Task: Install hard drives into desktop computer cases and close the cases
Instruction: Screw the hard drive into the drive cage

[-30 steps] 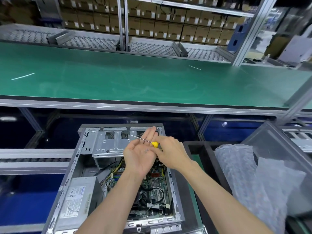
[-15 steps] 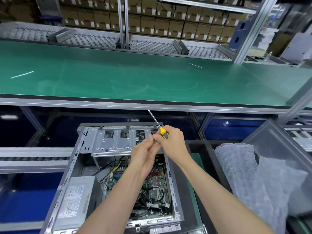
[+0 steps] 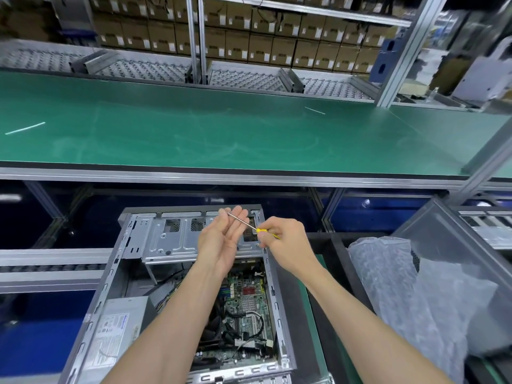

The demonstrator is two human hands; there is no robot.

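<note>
Below the left hand [image 3: 221, 239] lies the open computer case [image 3: 177, 300], its side panel off, with a grey power supply [image 3: 119, 333] down to the hand's left and the motherboard [image 3: 246, 309] showing under the wrist. That hand is turned palm up, fingers nearly straight and together, over the metal drive cage [image 3: 177, 236] at the case's far end; whether anything lies in the palm I cannot tell. Across its fingertips runs the thin steel shaft of a screwdriver [image 3: 250, 224], whose yellow handle is pinched by the right hand [image 3: 285, 242], fingers curled round it, just beside the left one. Off to the right hand's right sits a heap of bubble wrap [image 3: 401, 286] in a dark tray. Beyond both hands stretches the green bench [image 3: 221, 128], with stacked cardboard boxes [image 3: 249, 42] on shelving behind it.
</note>
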